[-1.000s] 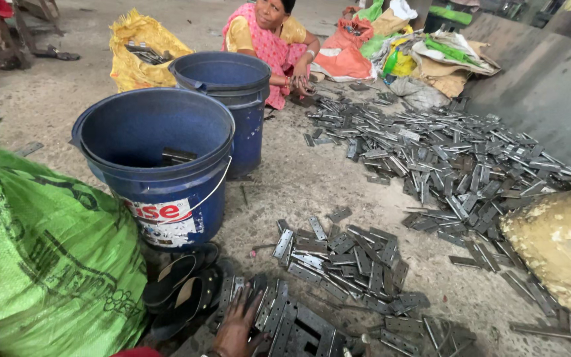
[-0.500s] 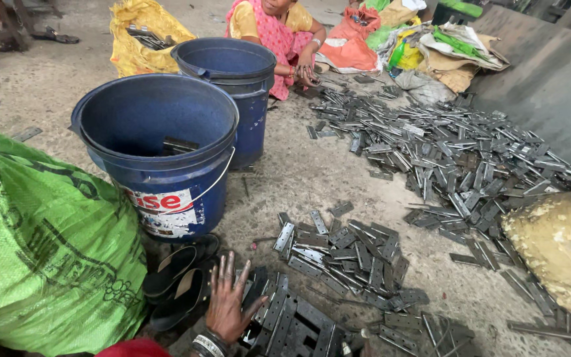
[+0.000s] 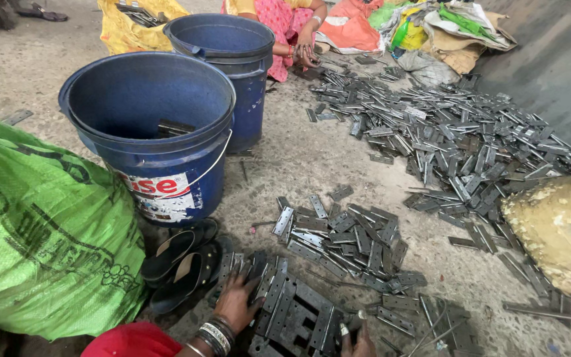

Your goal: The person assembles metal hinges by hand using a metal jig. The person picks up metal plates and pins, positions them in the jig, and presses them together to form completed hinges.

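My left hand [image 3: 237, 301] rests palm down, fingers spread, on a stack of flat grey metal hinge plates [image 3: 299, 314] at the bottom of the head view. My wrist carries bangles and a red sleeve. My right hand [image 3: 358, 338] shows only its fingertips at the bottom edge, touching the same stack; its grip is hidden. A loose heap of similar plates [image 3: 348, 238] lies just beyond the stack.
Two blue buckets [image 3: 150, 122] [image 3: 223, 46] stand ahead left, the near one holding a few plates. A green sack [image 3: 41, 231] fills the left, black sandals [image 3: 180, 261] beside it. A large plate pile [image 3: 457, 132] spreads right. Another person [image 3: 285, 26] sits beyond.
The camera has tipped down and closer. My left hand has slid forward onto the plate stack with fingers spread, and my right fingertips have come into view.
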